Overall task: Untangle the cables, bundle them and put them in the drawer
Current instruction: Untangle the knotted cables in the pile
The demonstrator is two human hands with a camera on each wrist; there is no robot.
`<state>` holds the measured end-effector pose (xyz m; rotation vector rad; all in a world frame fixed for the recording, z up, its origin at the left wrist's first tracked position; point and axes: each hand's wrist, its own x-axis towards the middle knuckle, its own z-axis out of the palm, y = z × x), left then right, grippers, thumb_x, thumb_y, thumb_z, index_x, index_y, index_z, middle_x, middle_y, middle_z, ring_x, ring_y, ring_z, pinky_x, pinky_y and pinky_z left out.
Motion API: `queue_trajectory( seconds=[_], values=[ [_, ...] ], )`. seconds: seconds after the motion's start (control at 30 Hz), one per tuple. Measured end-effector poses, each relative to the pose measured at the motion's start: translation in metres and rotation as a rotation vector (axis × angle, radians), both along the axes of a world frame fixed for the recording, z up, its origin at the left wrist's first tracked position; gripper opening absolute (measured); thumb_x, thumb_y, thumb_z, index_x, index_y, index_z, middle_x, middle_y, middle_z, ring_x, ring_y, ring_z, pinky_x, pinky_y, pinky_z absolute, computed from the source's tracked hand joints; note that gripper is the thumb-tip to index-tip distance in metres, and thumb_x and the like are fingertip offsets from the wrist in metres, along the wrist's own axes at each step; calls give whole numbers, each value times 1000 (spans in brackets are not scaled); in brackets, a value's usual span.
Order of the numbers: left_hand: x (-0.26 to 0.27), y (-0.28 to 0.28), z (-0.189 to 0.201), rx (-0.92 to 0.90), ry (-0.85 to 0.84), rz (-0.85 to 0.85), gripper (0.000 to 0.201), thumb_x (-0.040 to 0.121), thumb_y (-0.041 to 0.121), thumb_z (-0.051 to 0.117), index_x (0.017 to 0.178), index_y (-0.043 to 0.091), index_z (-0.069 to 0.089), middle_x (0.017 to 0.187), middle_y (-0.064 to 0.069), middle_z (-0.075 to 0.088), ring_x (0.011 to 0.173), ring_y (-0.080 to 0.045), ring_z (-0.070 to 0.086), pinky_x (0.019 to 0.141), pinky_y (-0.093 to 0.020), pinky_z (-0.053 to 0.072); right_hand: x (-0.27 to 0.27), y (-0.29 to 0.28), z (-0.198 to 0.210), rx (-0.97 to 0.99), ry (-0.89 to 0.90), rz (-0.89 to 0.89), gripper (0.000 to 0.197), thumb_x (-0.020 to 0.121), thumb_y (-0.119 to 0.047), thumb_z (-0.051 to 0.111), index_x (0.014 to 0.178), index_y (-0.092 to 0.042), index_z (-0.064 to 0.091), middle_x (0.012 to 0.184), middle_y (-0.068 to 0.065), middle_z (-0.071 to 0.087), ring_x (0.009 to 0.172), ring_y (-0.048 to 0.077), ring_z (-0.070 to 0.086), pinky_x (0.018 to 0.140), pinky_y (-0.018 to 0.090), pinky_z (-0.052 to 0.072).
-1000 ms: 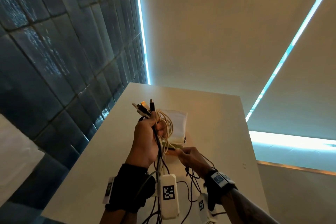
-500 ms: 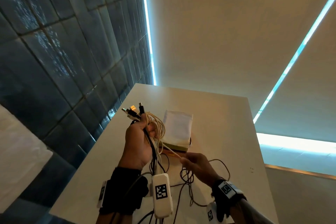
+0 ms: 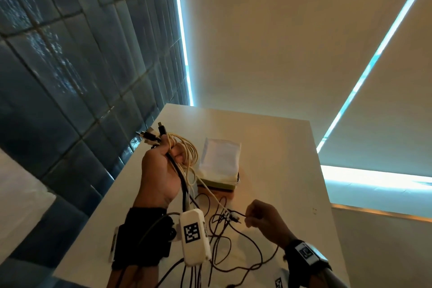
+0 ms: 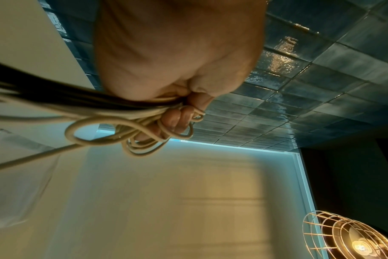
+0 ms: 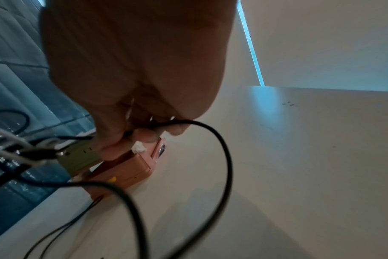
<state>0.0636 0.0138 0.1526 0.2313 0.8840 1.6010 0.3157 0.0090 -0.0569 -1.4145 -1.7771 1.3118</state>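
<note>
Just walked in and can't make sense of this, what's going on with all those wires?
A person is sorting tangled cables over a white table. The left hand grips a bunch of cable ends together with a looped cream cable. The right hand pinches a thin black cable, drawing it out of the loose tangle lying on the table. Nothing is bundled yet.

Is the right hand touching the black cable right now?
Touching. The right wrist view shows the right hand pinching the black cable between its fingertips.

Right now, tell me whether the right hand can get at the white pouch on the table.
Probably yes: the right hand is near the white pouch with open table between, but its fingers pinch a black cable, so release first.
</note>
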Motion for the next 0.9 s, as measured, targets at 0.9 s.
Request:
queue_trajectory(
  seconds=[0.9],
  values=[
    [-3, -1, 4, 70, 74, 1, 36, 101, 31, 40, 68, 20, 42, 51, 8, 38, 44, -5, 34, 58, -21, 28, -81, -2, 22, -169, 283, 64, 11, 85, 1, 64, 95, 2, 59, 83, 9, 68, 70, 17, 65, 65, 28, 55]
  ],
)
